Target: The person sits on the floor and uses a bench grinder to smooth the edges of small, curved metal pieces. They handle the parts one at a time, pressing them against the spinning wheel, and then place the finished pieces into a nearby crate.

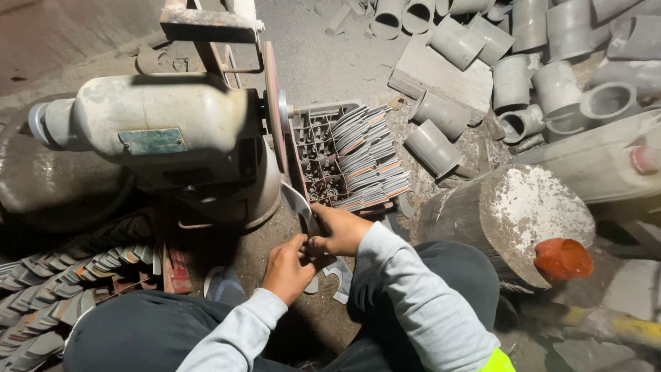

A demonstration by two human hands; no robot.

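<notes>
Teal label plate (152, 140) on grinder (158, 127); both hands (313, 251) hold blade (297, 203).

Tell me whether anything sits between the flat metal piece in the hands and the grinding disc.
Nothing visible does. Both the left hand and right hand hold the flat metal piece, whose upper end lies right beside the grinding disc. The crate of stacked pieces stands off to the right.

A dusty grey floor (323, 62) carried everything; short grey pipe pieces (509, 76) lay scattered at its far right; a grey crate (313, 148) of stacked flat metal pieces (368, 158) sat mid-floor; a stone block (506, 220) stood near; more pieces (62, 289) lay heaped left.
</notes>
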